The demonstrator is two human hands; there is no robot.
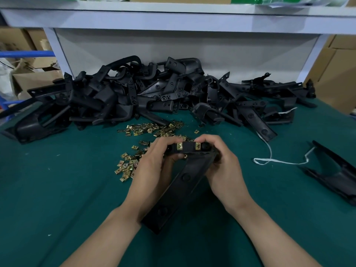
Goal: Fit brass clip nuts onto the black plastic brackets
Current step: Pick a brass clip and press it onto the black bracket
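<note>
Both hands, left (154,162) and right (221,162), grasp one bracket (185,182) above the table (57,189); two nuts (179,146) sit clipped on its top edge. Loose nuts (148,130) and a large bracket pile (146,93) apparently remain unfitted.

The upper end of the held bracket (183,182) is covered by the fingers of both hands: left hand (154,166), right hand (221,166). A third clip nut (185,156) shows only as a brass edge beneath the left thumb. Loose clip nuts (127,166) continue out of sight behind the left hand. Within the bracket pile (146,93), individual parts overlap and cannot be counted. A separate black part (335,176) is cut off by the right frame edge. Both forearms leave the bottom edge.
</note>
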